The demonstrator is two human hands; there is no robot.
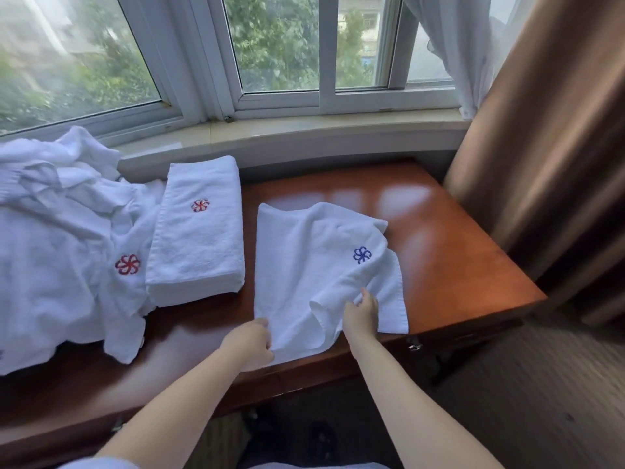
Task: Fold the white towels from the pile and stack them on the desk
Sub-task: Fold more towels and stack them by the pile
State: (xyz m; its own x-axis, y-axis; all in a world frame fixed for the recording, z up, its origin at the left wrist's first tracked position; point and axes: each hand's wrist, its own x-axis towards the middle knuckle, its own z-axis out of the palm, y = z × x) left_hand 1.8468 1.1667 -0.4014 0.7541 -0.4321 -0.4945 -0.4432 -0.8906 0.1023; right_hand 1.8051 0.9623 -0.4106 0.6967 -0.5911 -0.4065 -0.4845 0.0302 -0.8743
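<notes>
A person stands at a glossy wooden bench [456,258] under a bay window [277,45], seen from a head camera looking down. A white towel with a blue flower emblem [304,265] lies half folded near the bench's near edge. The left hand [250,343] pinches its near left corner, seemingly to anchor it. The right hand [362,316] has its grip curled round a loose raised fold, likely to draw that layer across. To the left, well apart, sits a neat stack of folded towels [199,231] with a red emblem. Beyond it, a rumpled pile of white towels [57,231] covers the bench's left end and spills over the near edge. Bare wood to the right and far side gives room to spread. A brown curtain [541,130] hangs just beside the right edge.
</notes>
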